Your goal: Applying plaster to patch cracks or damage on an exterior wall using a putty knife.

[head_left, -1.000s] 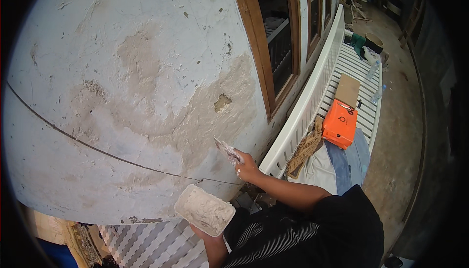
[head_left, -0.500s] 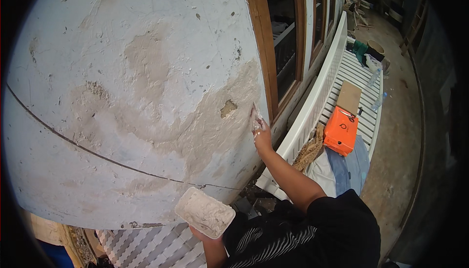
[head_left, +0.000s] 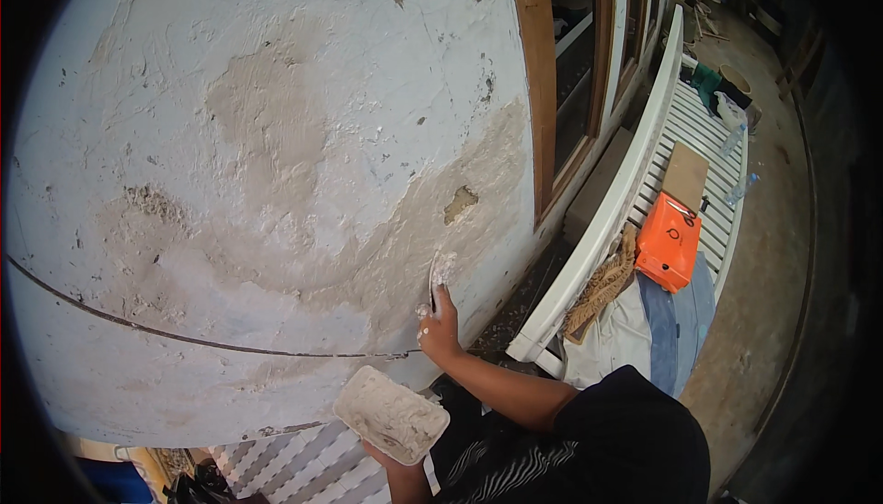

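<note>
My right hand (head_left: 438, 329) is closed on a putty knife (head_left: 439, 269) smeared with white paste, its blade at the patchy beige plaster on the white wall (head_left: 110, 127), below a chipped hole (head_left: 460, 202). My left hand (head_left: 377, 453) grips a white plastic container (head_left: 391, 412) of pale putty from underneath, low by the wall; most of its fingers are hidden by the container. A dark crack runs across the wall above the container.
A wooden-framed window (head_left: 541, 90) adjoins the wall. To the right, a white slatted bench (head_left: 552, 311) holds an orange box (head_left: 664, 246), cardboard (head_left: 681, 173), cloths, bottles and bags, beside a concrete walkway (head_left: 773, 228). A white lattice surface (head_left: 276, 467) shows below.
My right hand with the putty knife moved up to the wall's edge by the window, then back down and left, below the hole. The view has shifted slightly.
</note>
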